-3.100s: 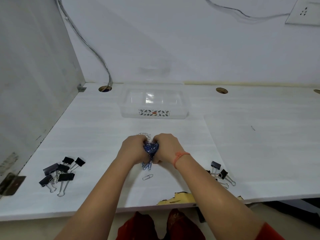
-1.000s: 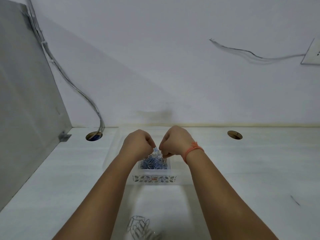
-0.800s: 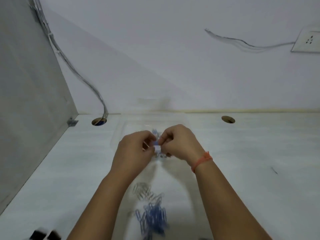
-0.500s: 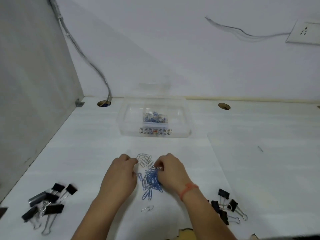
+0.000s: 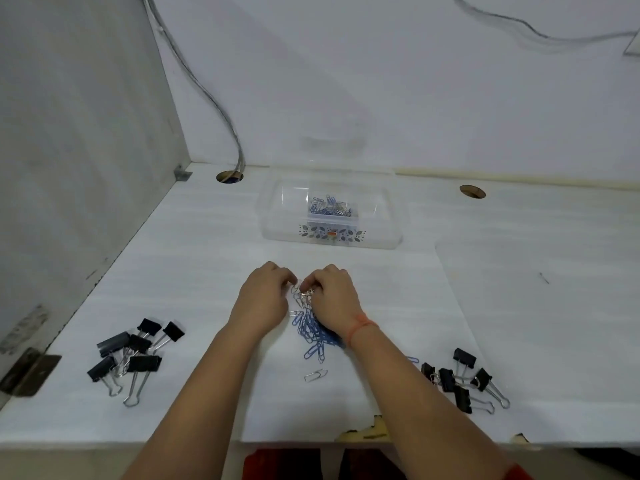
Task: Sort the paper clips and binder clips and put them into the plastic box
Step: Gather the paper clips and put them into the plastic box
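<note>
— So, where are the hands?

— Both are low over the white table (image 5: 194,271), close together, knuckles up. The right hand (image 5: 334,301) has its fingers curled and its fingertips pinch a few silver paper clips (image 5: 302,295). The left hand (image 5: 265,301) is curled too, its fingertips at the same silver clips. I cannot tell whether it actually holds any.

— And the rest of the heap?

— The blue paper clips (image 5: 313,336) lie in a tangle just below the silver ones, partly under the right palm. A single silver clip (image 5: 316,375) lies apart, nearer the table's front edge.

— The container?

— The clear plastic box (image 5: 277,233) stands open at the back of the table, well beyond the hands. It has a leaf pattern on its front wall. A boxed batch of clips (image 5: 329,206), mostly blue with some silver, sits in its middle compartment.

— Binder clips?

— There are two groups, both black with wire handles, both on the table. The left binder clips (image 5: 133,351) are well left of the left forearm. The right binder clips (image 5: 457,379) are just beside the right forearm. An orange thread (image 5: 360,329) circles the right wrist.
</note>
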Demonstrator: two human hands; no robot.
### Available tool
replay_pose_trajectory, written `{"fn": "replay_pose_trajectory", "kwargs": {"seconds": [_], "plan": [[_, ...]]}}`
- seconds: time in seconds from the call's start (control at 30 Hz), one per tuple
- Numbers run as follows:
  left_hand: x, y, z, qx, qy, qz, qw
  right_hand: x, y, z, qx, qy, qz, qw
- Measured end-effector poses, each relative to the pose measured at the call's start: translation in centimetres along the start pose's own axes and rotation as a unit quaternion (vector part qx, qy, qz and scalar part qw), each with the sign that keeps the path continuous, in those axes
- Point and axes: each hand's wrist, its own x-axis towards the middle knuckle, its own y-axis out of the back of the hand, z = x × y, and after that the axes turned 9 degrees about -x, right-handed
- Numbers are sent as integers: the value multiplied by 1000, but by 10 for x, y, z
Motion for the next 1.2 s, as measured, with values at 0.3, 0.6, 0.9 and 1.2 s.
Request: {"fn": "replay_pose_trajectory", "kwargs": {"seconds": [0.3,0.6,0.9,1.2], "plan": [[-59,17,10,-77,-31,-46,995,-50,38,25,62,24,-62,996],[-69,21,37,110,59,-214,969,-66,47,17,-199,19,-208,957],[-60,11,43,81,57,-161,982,-56,68,30,-38,-16,-198,979],[-66,-17,61,30,14,-94,995,-69,105,64,-172,-92,-197,961]]}}
